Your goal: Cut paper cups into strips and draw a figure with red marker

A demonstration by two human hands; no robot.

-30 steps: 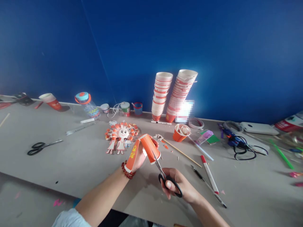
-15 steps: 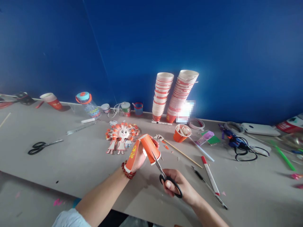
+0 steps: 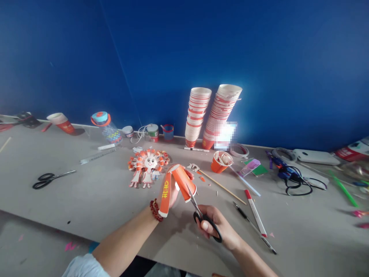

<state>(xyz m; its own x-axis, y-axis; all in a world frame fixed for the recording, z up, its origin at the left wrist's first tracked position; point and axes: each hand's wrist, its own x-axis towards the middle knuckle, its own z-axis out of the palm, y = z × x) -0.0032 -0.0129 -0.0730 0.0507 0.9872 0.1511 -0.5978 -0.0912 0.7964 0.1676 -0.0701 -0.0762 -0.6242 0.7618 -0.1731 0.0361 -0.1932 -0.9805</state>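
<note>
An orange paper cup (image 3: pixel 182 181) is gripped in my left hand (image 3: pixel 174 197), its rim toward me. A cut strip (image 3: pixel 165 194) with yellow lettering hangs from the cup's base end, folded back over my wrist by the red bead bracelet. My right hand (image 3: pixel 216 227) is closed around the black handles of a pair of scissors (image 3: pixel 198 211), whose blades lie at the cup's wall near the rim. Just behind my left hand, a paper figure (image 3: pixel 149 163) with a smiling face and curled orange-and-white strips lies on the table.
Two tall stacks of paper cups (image 3: pixel 197 115) stand by the blue wall. A cup of scraps (image 3: pixel 221 162), a wooden stick (image 3: pixel 223 186), a red marker (image 3: pixel 256 213) and a pen (image 3: pixel 255 228) lie right. Other scissors (image 3: pixel 52 178) and a bottle (image 3: pixel 106 129) are left; a glue gun (image 3: pixel 284 169) is far right.
The cut strip has swung a little right and hangs more upright beside the cup. The scissors stay at the rim, shifted only slightly. My view has moved slightly.
</note>
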